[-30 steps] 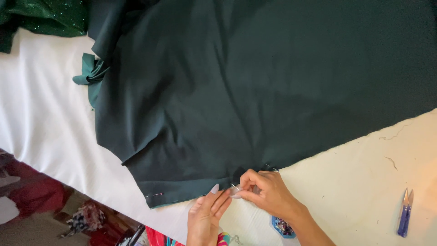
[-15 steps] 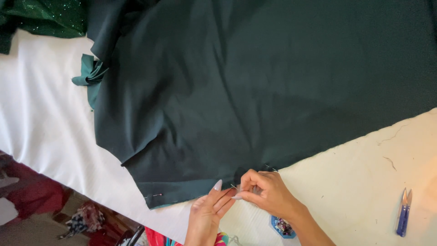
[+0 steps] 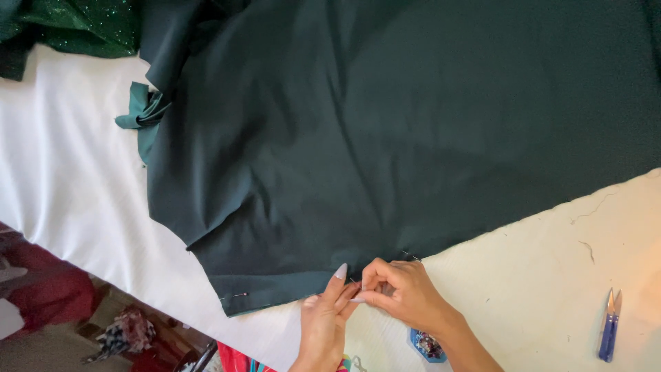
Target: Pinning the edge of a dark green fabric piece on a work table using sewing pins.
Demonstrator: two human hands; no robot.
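The large sheet of dark green woven fabric (image 3: 385,138) lay spread over the pale cream surface (image 3: 551,275), and its folded near edge ran from the near left toward the far right. Both hands met at this edge, near the middle of the view. The left hand (image 3: 323,320) pressed the hem flat with its long fingers almost straight, holding nothing that I could see. The right hand (image 3: 403,293) was curled with thumb and forefinger pinched together on the fold; it probably held a pin, but this was too small to tell. One thin silver pin (image 3: 237,295) was already in the hem further left.

I judged that the step was pinning the folded hem. The next move would need a steady fold and a careful push through both layers.

Compared with one second before, the two hands had closed together a little; the fabric had not shifted. The small blue-handled thread snips (image 3: 609,324) stayed at the near right, well apart from the hands.
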